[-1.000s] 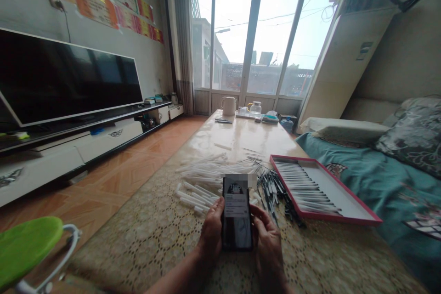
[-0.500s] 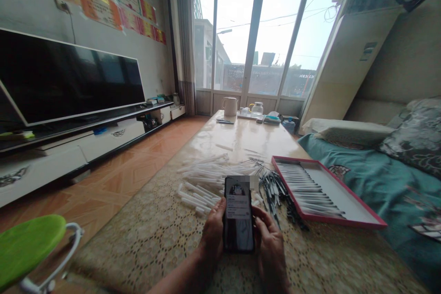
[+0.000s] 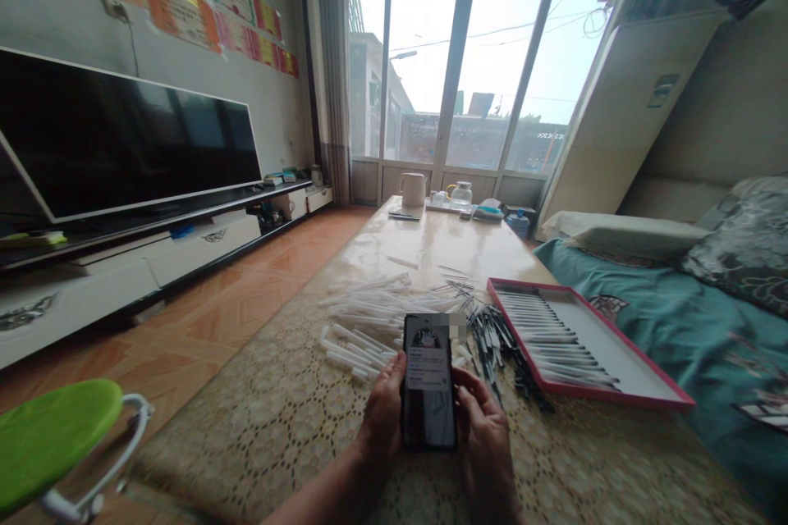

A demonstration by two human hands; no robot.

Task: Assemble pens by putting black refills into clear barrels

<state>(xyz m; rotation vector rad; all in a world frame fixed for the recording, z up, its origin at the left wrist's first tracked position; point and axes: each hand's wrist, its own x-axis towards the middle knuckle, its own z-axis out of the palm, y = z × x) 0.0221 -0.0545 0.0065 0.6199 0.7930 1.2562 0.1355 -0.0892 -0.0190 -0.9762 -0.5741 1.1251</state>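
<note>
A black smartphone (image 3: 429, 394) is held upright above the near part of the table, its lit screen facing me. My left hand (image 3: 382, 402) grips its left edge, thumb along the side. On the right edge, my right hand (image 3: 483, 418) closes round the phone with bent fingers. Behind the phone lies a spread of white plastic tubes (image 3: 354, 353). Dark pen parts (image 3: 492, 336) are heaped just right of them, with thin refills (image 3: 454, 277) beyond. A pink-rimmed box (image 3: 640, 361) to the right holds a row of pens (image 3: 557, 336).
The long table (image 3: 258, 435) wears a patterned cover. At its far end stand a pitcher (image 3: 412, 189), a glass jug (image 3: 460, 195) and a tissue pack (image 3: 488, 210). A green stool (image 3: 58, 443) is at the near left, and a sofa (image 3: 621, 287) runs along the right.
The view has shifted very slightly. Both hands keep the same hold on the smartphone, and the things on the table lie as before.
</note>
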